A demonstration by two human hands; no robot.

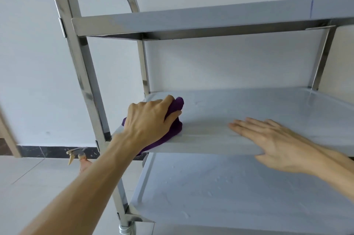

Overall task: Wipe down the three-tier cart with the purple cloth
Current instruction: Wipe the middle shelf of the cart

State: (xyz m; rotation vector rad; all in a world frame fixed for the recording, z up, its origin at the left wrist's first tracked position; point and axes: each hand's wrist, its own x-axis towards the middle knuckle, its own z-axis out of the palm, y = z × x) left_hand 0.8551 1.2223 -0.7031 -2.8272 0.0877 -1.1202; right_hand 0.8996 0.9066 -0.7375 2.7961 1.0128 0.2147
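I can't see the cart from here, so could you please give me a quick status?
Left hand gripping purple cloth on middle shelf, left end. Right hand flat on front edge. Nothing in the way.

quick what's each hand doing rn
Left hand: closed on the purple cloth, middle shelf.
Right hand: open, flat on that shelf, holding nothing.

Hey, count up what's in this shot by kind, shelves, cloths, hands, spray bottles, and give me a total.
Shelves on the cart: 3 (top, middle, bottom)
Purple cloth: 1
Hands: 2 (left hand, right hand)
Spray bottle on the floor: 1
Total: 7
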